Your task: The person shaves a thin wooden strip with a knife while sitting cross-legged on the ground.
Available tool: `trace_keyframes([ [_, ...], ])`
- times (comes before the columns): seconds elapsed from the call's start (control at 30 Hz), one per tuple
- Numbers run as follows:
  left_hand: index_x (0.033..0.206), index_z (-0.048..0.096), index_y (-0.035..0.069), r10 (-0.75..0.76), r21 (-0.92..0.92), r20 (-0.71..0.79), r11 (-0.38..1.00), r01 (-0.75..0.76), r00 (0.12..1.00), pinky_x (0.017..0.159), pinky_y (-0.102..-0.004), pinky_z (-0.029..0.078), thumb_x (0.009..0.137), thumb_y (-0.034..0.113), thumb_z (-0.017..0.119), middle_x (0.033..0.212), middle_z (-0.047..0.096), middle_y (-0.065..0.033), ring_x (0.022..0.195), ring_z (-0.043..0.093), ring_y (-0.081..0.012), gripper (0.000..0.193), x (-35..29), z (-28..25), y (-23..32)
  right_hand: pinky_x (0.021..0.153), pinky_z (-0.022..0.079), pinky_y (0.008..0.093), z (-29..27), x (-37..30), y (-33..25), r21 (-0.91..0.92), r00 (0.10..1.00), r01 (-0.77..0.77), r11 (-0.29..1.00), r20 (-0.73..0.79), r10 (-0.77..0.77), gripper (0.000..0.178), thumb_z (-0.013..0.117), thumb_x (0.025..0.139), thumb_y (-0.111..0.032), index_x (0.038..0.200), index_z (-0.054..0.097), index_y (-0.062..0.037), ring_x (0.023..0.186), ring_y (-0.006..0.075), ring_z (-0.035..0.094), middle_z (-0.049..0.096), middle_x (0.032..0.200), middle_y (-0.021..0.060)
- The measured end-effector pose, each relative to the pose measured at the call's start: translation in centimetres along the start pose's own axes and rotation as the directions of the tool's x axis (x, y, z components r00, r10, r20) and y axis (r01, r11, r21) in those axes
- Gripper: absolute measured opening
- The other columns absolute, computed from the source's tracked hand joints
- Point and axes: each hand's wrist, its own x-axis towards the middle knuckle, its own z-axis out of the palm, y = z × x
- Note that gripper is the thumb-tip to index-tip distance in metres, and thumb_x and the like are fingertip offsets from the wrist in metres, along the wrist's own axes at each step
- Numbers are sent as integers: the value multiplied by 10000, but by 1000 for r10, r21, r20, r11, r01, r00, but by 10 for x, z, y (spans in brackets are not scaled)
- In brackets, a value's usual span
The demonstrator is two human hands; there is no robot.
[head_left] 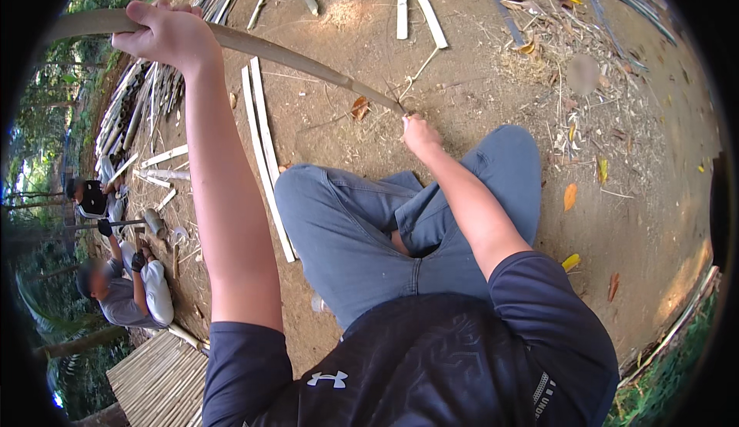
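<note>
A long greyish-brown bamboo pole [292, 58] with a node along it slants from the upper left down to the middle. My left hand [169, 35] is raised on a stretched arm and closed around its thicker part. Near my knees, my right hand [422, 135] is closed at the pole's thin lower end, and the fingers cover the tip. Thin dry twigs [419, 69] lie on the ground just beyond that end. I cannot make out any tool in either hand.
Pale split bamboo strips [260, 119] lie beside my left knee, and more strips [402, 4] lie ahead. A pile of poles [135, 108] stretches along the left. Two people sit there, one in a grey shirt [131, 304], near a slatted bamboo mat [162, 381]. Shavings and leaves litter the right.
</note>
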Motion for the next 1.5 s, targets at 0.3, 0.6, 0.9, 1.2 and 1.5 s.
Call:
trace_keyframes([
  [0.3, 1251, 204, 82, 23, 20, 58, 1000, -24, 998, 482, -315, 371, 1079, 246, 378, 836, 501, -111, 544, 400, -135, 294, -4, -5, 3, 847, 552, 527, -14, -5, -23, 49, 996, -27, 998, 84, 23, 517, 352, 1057, -456, 1121, 644, -34, 991, 390, 705, 722, 1064, 208],
  [0.6, 1207, 212, 79, 68, -30, 67, 997, -66, 995, 435, -286, 334, 1089, 286, 381, 795, 486, -100, 516, 404, -102, 292, -3, -15, -6, 804, 567, 512, -35, -25, -36, 32, 993, 116, 993, 16, -116, 503, 353, 1064, -428, 1154, 610, -6, 966, 381, 716, 725, 1020, 229],
  [0.9, 1193, 215, 91, 30, 6, 13, 1000, -30, 999, 447, -302, 332, 1087, 318, 387, 787, 461, -104, 514, 391, -119, 304, 0, -22, -1, 879, 547, 508, 9, 7, 3, 65, 984, -106, 992, 151, 95, 493, 368, 1062, -419, 1161, 630, -14, 1048, 353, 697, 713, 1118, 194],
  [1.2, 1247, 186, 84, 17, 41, 42, 999, -19, 999, 486, -319, 390, 1090, 292, 372, 790, 472, -97, 548, 387, -130, 320, -1, -30, -1, 906, 540, 488, 21, 8, 7, 4, 981, -147, 989, 129, 145, 503, 368, 1056, -451, 1170, 631, -38, 1105, 355, 676, 694, 1173, 210],
  [1.5, 1193, 216, 89, 13, 14, 11, 1000, -13, 1000, 433, -287, 353, 1092, 286, 372, 802, 473, -111, 504, 408, -121, 271, -4, -18, 5, 683, 578, 467, 28, 15, 19, 144, 997, -78, 986, 35, 73, 506, 359, 1058, -448, 982, 653, -43, 836, 353, 725, 712, 905, 236],
])
